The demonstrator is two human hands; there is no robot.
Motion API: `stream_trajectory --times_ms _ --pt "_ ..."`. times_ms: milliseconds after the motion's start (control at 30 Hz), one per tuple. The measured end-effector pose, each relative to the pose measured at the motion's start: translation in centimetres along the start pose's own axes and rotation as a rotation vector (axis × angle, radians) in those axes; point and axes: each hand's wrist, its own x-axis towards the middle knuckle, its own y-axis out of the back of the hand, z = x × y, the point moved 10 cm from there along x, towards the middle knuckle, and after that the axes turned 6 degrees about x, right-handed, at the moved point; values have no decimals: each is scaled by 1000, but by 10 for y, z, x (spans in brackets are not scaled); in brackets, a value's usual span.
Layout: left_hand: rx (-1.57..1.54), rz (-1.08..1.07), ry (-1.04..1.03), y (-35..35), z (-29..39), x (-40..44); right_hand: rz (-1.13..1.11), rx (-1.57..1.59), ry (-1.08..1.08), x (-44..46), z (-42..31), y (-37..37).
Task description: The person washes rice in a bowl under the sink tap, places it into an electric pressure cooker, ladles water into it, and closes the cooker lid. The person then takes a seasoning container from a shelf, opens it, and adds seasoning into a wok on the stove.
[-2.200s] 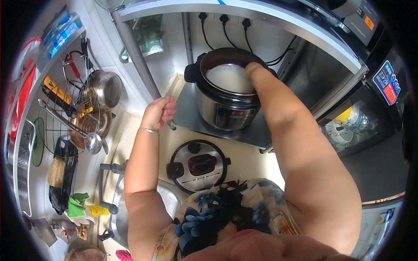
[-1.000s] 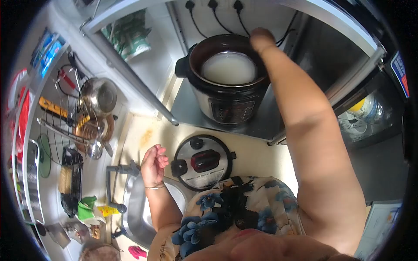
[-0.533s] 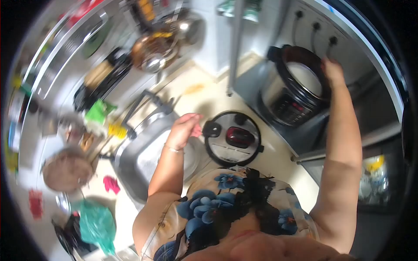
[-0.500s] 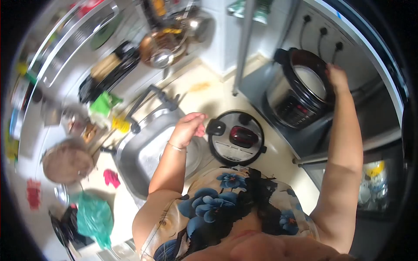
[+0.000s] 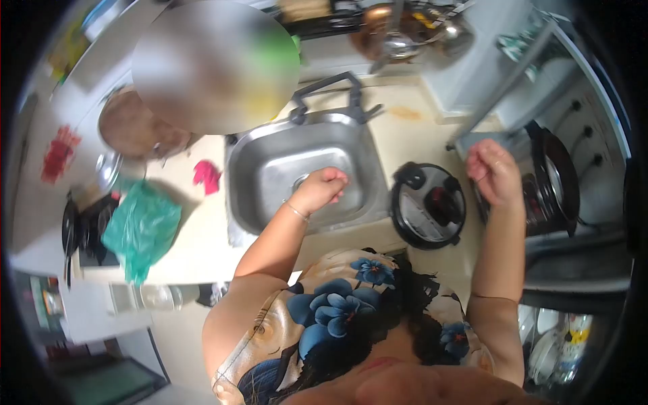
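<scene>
"Holding anything?"
"Nothing visible: left hand (image 5: 320, 190) curls loosely above the sink (image 5: 260, 177), right hand (image 5: 496, 174) is fisted."
"Lid (image 5: 417, 204)?"
"Between them, nearer the right."
"Cooker (image 5: 542, 196)?"
"Just beyond the right hand, uncovered."
"The step?"
"Between grips, I judge; any grip calls for uncurling first."

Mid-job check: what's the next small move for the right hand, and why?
Probably reach the right hand to the lid: it lies on the counter, off the uncovered cooker, and the hand is near it with nothing visible in its grasp.
</scene>
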Motion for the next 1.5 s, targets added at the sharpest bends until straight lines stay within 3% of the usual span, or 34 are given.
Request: stream_trajectory --times_ms 33,100,167,233,267,300,333,367,467,600,733,867,1000,1067,1267,1433,1500 --pt "27 -11 -17 9 -2 -9 -84 67 -48 7 28 -25" --pt "46 1 -35 31 -16 -28 -485 422 -269 16 107 -76" --pt "329 93 -297 56 -11 -50 -289 -80 -542 24 206 -87" --pt "420 181 -358 81 -2 -87 -475 -1384 -122 42 247 -90" --pt "515 250 -427 96 8 -105 -470 -1385 -109 52 250 -95" --pt "522 245 -444 107 1 -114 -302 -1000 -197 66 246 -86" --pt "344 249 -281 129 -26 -118 -136 -603 -283 75 242 -83" --pt "173 243 -112 145 -55 -125 -34 -532 -264 84 224 -77" --pt "82 330 -100 179 -66 -150 350 -425 -209 127 168 -34" --pt "10 359 -111 198 -71 -163 519 -58 -157 177 121 -9" --pt "-109 376 -111 195 -79 -159 593 278 -155 229 100 -3" --pt "-74 294 -126 186 -97 -142 461 462 -124 278 101 12" --pt "-59 327 -47 180 -85 -145 572 448 -78 272 101 23" --pt "-72 366 -23 184 -85 -142 433 433 28 278 90 23" --pt "-106 301 9 165 -81 -119 482 408 216 241 56 20" --pt "-72 242 2 148 -73 -104 420 463 164 250 55 36" --pt "-5 213 2 139 -62 -104 258 624 25 250 56 16"
